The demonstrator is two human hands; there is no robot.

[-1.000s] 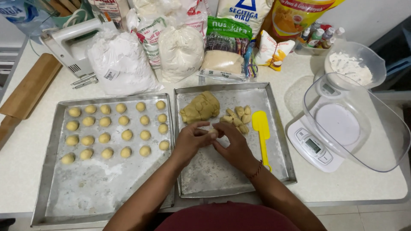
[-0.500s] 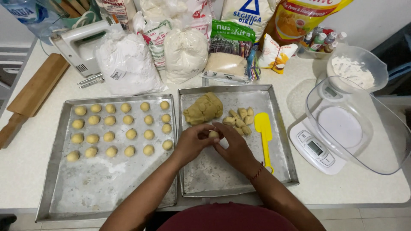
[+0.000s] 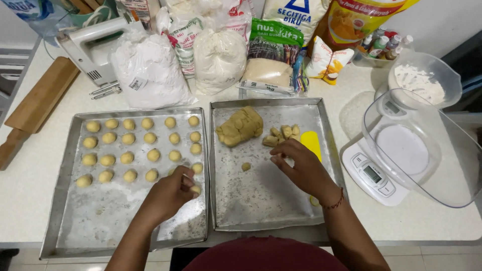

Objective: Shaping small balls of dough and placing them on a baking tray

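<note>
Two shallow metal baking trays sit side by side on a pale counter (image 3: 30, 200), seen from above, their dull grey floors dusted and scuffed. The left tray (image 3: 65, 221) carries rows of small, smooth, pale yellow dough balls (image 3: 127, 157) filling its far half; its near half is bare metal. The right tray (image 3: 261, 206) holds a rough, knobbly lump of dough (image 3: 240, 126) near its far left corner, a cluster of small cut dough chunks (image 3: 281, 134) beside that toward the far right, and one tiny stray dough piece (image 3: 246, 166) near the middle. A flat yellow scraper (image 3: 311, 142) lies along the right tray's right edge.

The left hand (image 3: 168, 195) reaches over the left tray near its right edge, fingers curled and pinching a small dough ball (image 3: 195, 189) just above or on the tray floor, at the end of the nearest row. The right hand (image 3: 301, 168) hovers over the right tray just near of the cut chunks, fingers loosely bent and partly spread; whether it holds anything cannot be told. A thin red cord circles that wrist.

Along the counter's far edge stand knotted clear bags of white powder (image 3: 148, 73), printed packets and a white hand mixer (image 3: 93, 45). A wooden rolling pin (image 3: 35, 108) lies at the left edge. At the right edge a white kitchen scale (image 3: 374, 175) bears a tipped clear plastic bowl (image 3: 427, 150), with a second clear bowl of flour (image 3: 422, 80) behind it.
</note>
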